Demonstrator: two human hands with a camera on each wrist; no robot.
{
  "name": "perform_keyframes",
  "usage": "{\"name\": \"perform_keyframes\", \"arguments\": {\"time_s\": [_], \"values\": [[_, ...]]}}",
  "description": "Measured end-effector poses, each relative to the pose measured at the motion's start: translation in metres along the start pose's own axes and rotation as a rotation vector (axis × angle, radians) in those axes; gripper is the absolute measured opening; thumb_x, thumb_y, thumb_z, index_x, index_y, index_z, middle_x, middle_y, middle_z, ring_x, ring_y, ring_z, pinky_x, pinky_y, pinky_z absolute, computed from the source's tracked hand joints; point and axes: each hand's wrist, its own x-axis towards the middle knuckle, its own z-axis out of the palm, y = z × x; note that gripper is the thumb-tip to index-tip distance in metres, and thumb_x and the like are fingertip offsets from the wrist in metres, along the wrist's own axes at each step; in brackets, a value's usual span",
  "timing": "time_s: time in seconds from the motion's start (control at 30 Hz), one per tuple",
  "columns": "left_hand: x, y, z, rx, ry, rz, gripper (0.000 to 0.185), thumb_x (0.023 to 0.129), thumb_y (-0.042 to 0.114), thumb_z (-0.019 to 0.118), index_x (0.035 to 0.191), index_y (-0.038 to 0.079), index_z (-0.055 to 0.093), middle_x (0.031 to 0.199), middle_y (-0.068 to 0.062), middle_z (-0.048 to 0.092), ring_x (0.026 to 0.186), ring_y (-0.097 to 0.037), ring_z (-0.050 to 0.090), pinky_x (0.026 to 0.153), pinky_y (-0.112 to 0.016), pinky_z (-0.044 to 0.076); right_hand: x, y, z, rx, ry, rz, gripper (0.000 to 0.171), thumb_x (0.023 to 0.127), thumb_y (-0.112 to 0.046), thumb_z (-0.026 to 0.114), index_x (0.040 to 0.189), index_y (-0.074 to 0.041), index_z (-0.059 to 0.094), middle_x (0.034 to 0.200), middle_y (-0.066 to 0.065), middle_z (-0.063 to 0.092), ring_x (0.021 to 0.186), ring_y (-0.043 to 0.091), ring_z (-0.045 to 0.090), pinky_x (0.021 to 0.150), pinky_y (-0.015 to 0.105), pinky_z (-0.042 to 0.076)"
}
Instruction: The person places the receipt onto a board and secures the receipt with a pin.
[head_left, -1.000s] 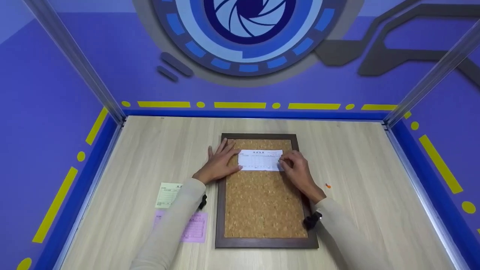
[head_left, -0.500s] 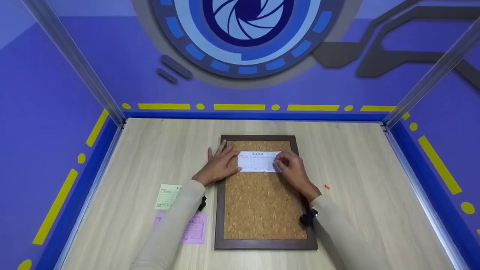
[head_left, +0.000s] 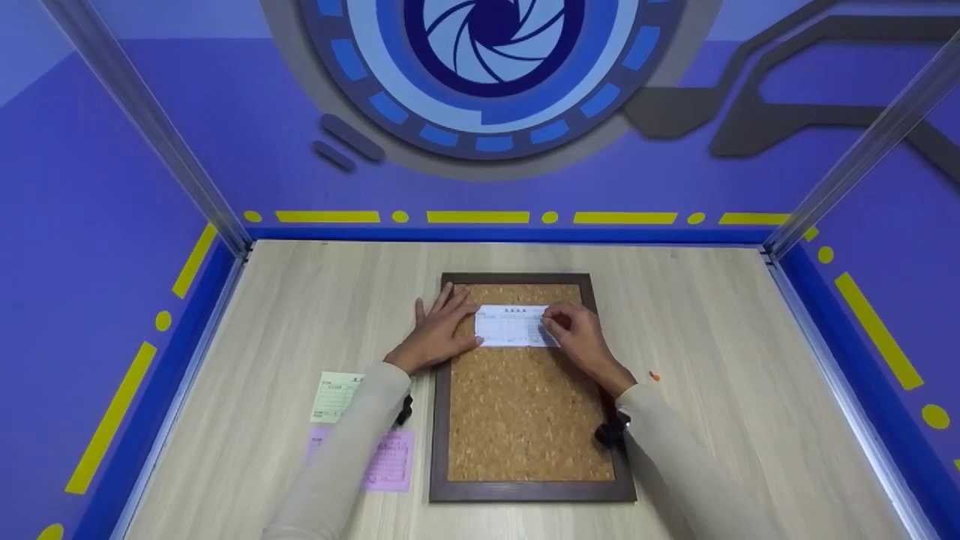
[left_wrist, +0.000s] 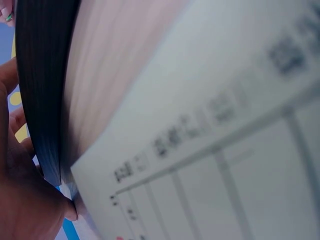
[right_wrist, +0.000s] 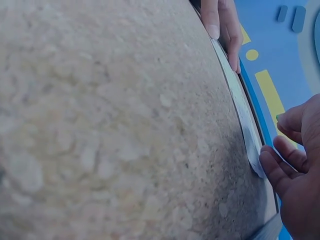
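Note:
A white printed slip (head_left: 510,328) lies across the upper part of a cork board (head_left: 531,420) with a dark wooden frame. Spread fingers of my left hand (head_left: 439,330) rest on the board's left side and press the slip's left end. Over the slip's right part, my right hand (head_left: 581,337) has thumb and forefinger together. The right wrist view shows a speck of a small green pin (right_wrist: 278,117) at those fingertips, mostly hidden. My other right fingers are curled near the slip's right end, which looks slightly lifted there.
Left of the board lie a pale green slip (head_left: 334,397) and a purple slip (head_left: 390,461), both partly under my left forearm. A small orange item (head_left: 654,376) is on the table to the right. Blue-purple walls (head_left: 480,191) enclose the table.
My right hand has slid left along the slip, from its right edge to further over its face. My left hand keeps its place. The whole view has shifted down slightly.

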Motion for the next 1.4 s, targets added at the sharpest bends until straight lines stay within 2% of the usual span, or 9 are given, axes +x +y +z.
{"name": "perform_keyframes", "arguments": {"time_s": [0.2, 0.43, 0.63, 0.73, 0.93, 1.3, 1.4], "values": [[-0.001, 0.001, 0.000, 0.005, 0.000, -0.005, 0.072, 0.104, 0.056, 0.067, 0.163, 0.018, 0.054, 0.183, -0.009, 0.021, 0.171, -0.035, 0.001, 0.123, -0.083, -0.007, 0.006, -0.003, 0.004, 0.007, -0.037, -0.001, 0.006, 0.100, 0.004, 0.074, 0.101, 0.000, 0.079, 0.101, 0.013, 0.076, 0.093, 0.020, 0.066, 0.083, 0.027, 0.053], [-0.002, 0.000, 0.001, 0.014, 0.014, 0.005, 0.073, 0.104, 0.057, 0.067, 0.163, 0.017, 0.053, 0.183, -0.010, 0.021, 0.171, -0.037, 0.001, 0.122, -0.084, -0.007, 0.017, -0.007, 0.014, -0.009, -0.097, -0.017, 0.005, 0.100, 0.004, 0.072, 0.101, 0.004, 0.077, 0.101, 0.012, 0.078, 0.097, 0.022, 0.071, 0.090, 0.037, 0.059], [-0.001, -0.001, 0.001, 0.011, 0.013, 0.006, 0.073, 0.104, 0.058, 0.066, 0.164, 0.018, 0.052, 0.183, -0.010, 0.020, 0.171, -0.037, 0.001, 0.122, -0.084, -0.007, 0.021, -0.013, 0.021, -0.058, -0.118, -0.010, 0.005, 0.101, 0.000, 0.073, 0.103, 0.001, 0.078, 0.102, 0.009, 0.078, 0.098, 0.022, 0.072, 0.092, 0.043, 0.060], [0.000, 0.000, 0.001, 0.002, 0.016, 0.002, 0.072, 0.104, 0.056, 0.067, 0.163, 0.018, 0.053, 0.183, -0.010, 0.021, 0.171, -0.036, 0.001, 0.123, -0.084, -0.008, 0.024, -0.014, 0.025, -0.055, -0.123, -0.015, 0.005, 0.101, 0.000, 0.073, 0.103, 0.000, 0.078, 0.101, 0.008, 0.077, 0.097, 0.021, 0.070, 0.091, 0.040, 0.058], [0.000, 0.000, 0.001, 0.001, 0.013, -0.003, 0.070, 0.103, 0.056, 0.068, 0.162, 0.019, 0.055, 0.183, -0.010, 0.021, 0.171, -0.036, 0.001, 0.123, -0.084, -0.006, 0.029, -0.009, 0.030, 0.023, -0.130, -0.033, 0.006, 0.100, 0.006, 0.071, 0.101, 0.005, 0.077, 0.098, 0.013, 0.075, 0.093, 0.021, 0.066, 0.084, 0.032, 0.054], [0.000, 0.000, 0.000, 0.001, 0.017, 0.004, 0.070, 0.103, 0.055, 0.068, 0.161, 0.017, 0.056, 0.183, -0.010, 0.024, 0.171, -0.038, 0.003, 0.122, -0.085, -0.005, 0.037, -0.004, 0.031, -0.021, -0.129, 0.052, 0.008, 0.102, 0.002, 0.070, 0.104, 0.001, 0.077, 0.098, 0.009, 0.070, 0.093, 0.021, 0.062, 0.082, 0.034, 0.050], [0.000, 0.001, -0.001, 0.003, 0.011, 0.001, 0.070, 0.104, 0.055, 0.069, 0.161, 0.018, 0.056, 0.183, -0.010, 0.024, 0.171, -0.037, 0.003, 0.122, -0.084, -0.006, 0.040, -0.002, 0.032, -0.049, -0.114, 0.004, 0.006, 0.099, 0.003, 0.072, 0.099, 0.002, 0.078, 0.094, 0.009, 0.072, 0.088, 0.020, 0.062, 0.078, 0.033, 0.050]]}}
